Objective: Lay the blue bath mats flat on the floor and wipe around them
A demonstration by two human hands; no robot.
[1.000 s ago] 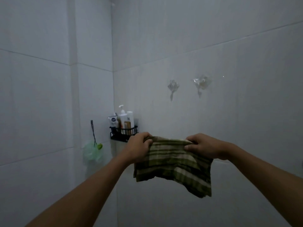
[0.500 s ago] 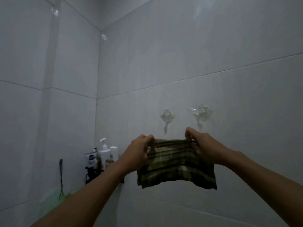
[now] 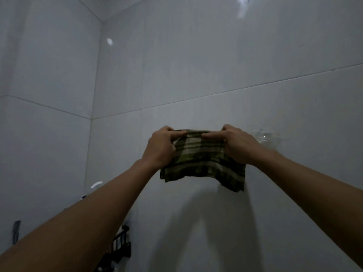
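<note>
Holding a green plaid cloth point(image 3: 202, 160) up against the white tiled wall point(image 3: 196, 65), both hands gripped its top edge. Left hand point(image 3: 161, 146) had thumb and fingers curled round the left corner; right hand point(image 3: 238, 144) pinched the right side, index finger laid along the hem. Cloth was soft and limp, light, hung in folds below the hands, lower right corner drooping lowest. Judged it would take any grip, best at corners or the top hem so it spreads. A clear plastic hook point(image 3: 265, 137) sat on the wall just beside the right hand; a black wire rack point(image 3: 121, 246) showed low in the corner. Blue bath mats weren't in view, nor the floor, so mat laying couldn't be checked.
</note>
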